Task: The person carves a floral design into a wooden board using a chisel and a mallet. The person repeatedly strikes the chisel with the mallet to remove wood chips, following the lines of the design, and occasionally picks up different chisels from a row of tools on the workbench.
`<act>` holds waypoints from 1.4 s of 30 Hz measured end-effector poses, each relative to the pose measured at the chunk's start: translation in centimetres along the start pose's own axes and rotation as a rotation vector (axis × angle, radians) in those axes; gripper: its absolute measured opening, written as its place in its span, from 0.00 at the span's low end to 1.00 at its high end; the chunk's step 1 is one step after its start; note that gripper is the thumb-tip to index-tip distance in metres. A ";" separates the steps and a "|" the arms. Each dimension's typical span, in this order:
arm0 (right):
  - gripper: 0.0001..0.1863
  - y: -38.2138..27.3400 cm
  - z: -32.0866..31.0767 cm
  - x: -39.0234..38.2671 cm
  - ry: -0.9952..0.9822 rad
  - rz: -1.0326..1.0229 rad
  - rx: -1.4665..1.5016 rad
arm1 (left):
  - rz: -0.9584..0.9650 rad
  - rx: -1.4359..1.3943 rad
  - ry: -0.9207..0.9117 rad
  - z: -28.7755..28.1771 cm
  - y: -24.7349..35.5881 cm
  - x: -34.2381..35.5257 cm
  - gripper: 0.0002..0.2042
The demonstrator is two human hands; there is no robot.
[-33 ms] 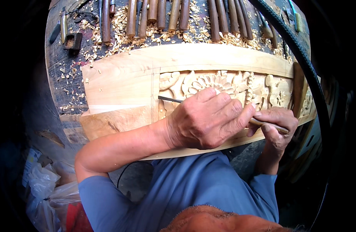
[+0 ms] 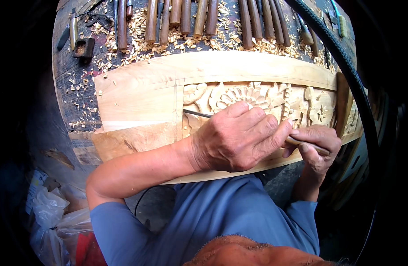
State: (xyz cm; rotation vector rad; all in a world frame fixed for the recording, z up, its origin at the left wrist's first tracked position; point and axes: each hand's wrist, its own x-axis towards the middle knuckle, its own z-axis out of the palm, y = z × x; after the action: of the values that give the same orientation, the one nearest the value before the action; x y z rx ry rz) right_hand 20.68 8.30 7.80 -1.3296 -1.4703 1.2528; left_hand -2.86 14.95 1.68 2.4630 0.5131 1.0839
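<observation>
Both my hands are closed on one carving chisel. Its thin dark blade (image 2: 197,113) comes out past my left hand (image 2: 241,137), and the tip reaches the left border of the carved area. My left hand wraps the tool from above, over the relief. My right hand (image 2: 317,144) grips the wooden handle (image 2: 308,145) farther right, its thumb along the near side. Underneath lies a pale wooden board (image 2: 137,97) with a flower (image 2: 244,96), leaves and a beaded strip carved in relief. My left hand hides part of the flower and the middle of the chisel.
Several wooden-handled chisels (image 2: 186,17) lie in a row at the back among wood shavings (image 2: 137,48). A small dark block (image 2: 83,48) sits back left, a brush (image 2: 341,24) back right. A black cable (image 2: 341,53) arches across the right. Plastic bags (image 2: 51,213) stand lower left.
</observation>
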 end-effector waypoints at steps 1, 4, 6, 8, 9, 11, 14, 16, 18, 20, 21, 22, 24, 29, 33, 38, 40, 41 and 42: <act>0.14 -0.1 0.1 -0.1 0.007 -0.008 -0.016 | -0.001 -0.024 0.008 0.2 0.0 -0.1 0.20; 0.14 -0.4 0.1 -0.2 0.007 0.006 -0.036 | -0.007 -0.102 0.021 0.5 -0.1 -0.2 0.19; 0.14 -0.5 0.1 -0.3 0.007 0.005 -0.070 | -0.005 -0.100 -0.015 0.4 -0.1 -0.1 0.18; 0.14 -0.5 0.1 -0.1 -0.003 -0.012 -0.085 | -0.001 -0.099 -0.029 0.4 -0.2 -0.2 0.18; 0.14 -0.5 0.0 0.0 -0.009 -0.021 -0.092 | 0.001 -0.097 -0.023 0.6 -0.3 -0.4 0.18; 0.13 -0.7 0.1 0.3 -0.026 0.003 -0.115 | -0.009 -0.093 -0.016 0.8 -0.2 -0.5 0.18; 0.13 -0.6 0.0 0.2 -0.045 -0.005 -0.135 | -0.030 -0.081 -0.013 0.9 -0.1 -0.6 0.18; 0.13 -0.6 0.1 0.2 -0.044 0.008 -0.124 | -0.021 -0.062 -0.011 0.9 -0.2 -0.5 0.18; 0.13 -0.8 0.4 0.5 -0.034 0.052 -0.093 | -0.044 -0.059 -0.009 0.7 0.0 -0.3 0.18; 0.13 -0.6 0.3 0.3 -0.032 0.028 -0.120 | -0.046 -0.048 -0.005 0.7 0.1 -0.3 0.19; 0.14 -0.4 0.3 0.2 -0.032 0.017 -0.134 | -0.038 -0.040 -0.001 0.9 0.0 -0.5 0.19; 0.14 -0.4 0.5 0.0 -0.004 0.028 -0.077 | -0.030 -0.032 0.003 0.9 -0.1 -0.5 0.19; 0.14 -0.4 0.9 -0.8 0.050 0.052 0.036 | 0.020 -0.017 -0.031 0.1 0.5 -0.6 0.19; 0.16 0.6 0.9 -2.9 0.108 0.071 0.235 | 0.079 -0.011 0.043 0.3 1.4 -0.4 0.19; 0.24 0.0 1.7 -4.3 0.141 -0.014 0.080 | 0.088 -0.091 0.096 1.2 1.5 -0.8 0.19; 0.18 -0.1 3.7 -4.9 0.228 -0.163 -0.160 | 0.122 -0.188 0.126 1.5 1.4 -1.0 0.21; 0.13 -0.3 4.8 -4.8 0.197 -0.202 -0.258 | 0.112 -0.268 0.102 0.8 1.1 -0.9 0.24; 0.13 -0.9 5.1 -4.2 0.086 -0.223 -0.315 | 0.106 -0.287 0.071 0.6 1.1 -1.1 0.25; 0.15 -0.9 5.9 -4.4 0.095 -0.247 -0.376 | 0.098 -0.305 0.046 0.3 1.1 -1.4 0.27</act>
State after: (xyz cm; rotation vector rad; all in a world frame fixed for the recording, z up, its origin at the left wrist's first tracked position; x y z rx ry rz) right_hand 15.50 3.01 7.76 -1.3704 -1.7987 0.7698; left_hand -3.35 13.26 1.17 2.2191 0.2214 1.1647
